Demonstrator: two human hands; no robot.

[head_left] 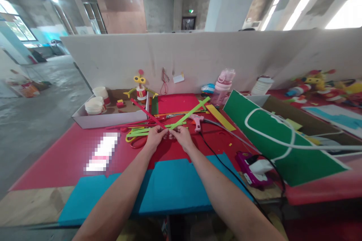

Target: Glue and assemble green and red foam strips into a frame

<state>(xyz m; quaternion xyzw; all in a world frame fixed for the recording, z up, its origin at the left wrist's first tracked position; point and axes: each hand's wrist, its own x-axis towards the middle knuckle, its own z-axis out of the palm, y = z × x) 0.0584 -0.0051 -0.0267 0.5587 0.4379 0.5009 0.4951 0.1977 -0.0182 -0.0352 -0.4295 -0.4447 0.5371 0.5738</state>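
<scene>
So from my remote seat, fingers first: both hands are closed in a pinch, thumbs inward, tips almost meeting. The left hand (156, 137) looks to have the near end of a red strip (147, 113), and the right hand (181, 136) the near end of a bright green strip (192, 111). Can't tell whether the ends overlap or just sit side by side, fingers cover that bit. The relation I'm watching is the V: both strips run away from the fingertips, red slanting off forward-left, green forward-right, so each long axis leans to its own hand's side and the point of the V sits right between the thumbs. Left is nearer the red, right nearer the green. Just beyond and left of the fingers there's a loose pile of green strips (138, 132) on the red table cover (68, 147), and a pink glue gun (197, 121) lies just right of the right hand. Further out, a yellow strip (220, 117), a white tray (110, 119) with paper cups (94, 106) to the left, a purple power strip (253, 169) to the right, and a blue sheet (181, 184) under the forearms.
</scene>
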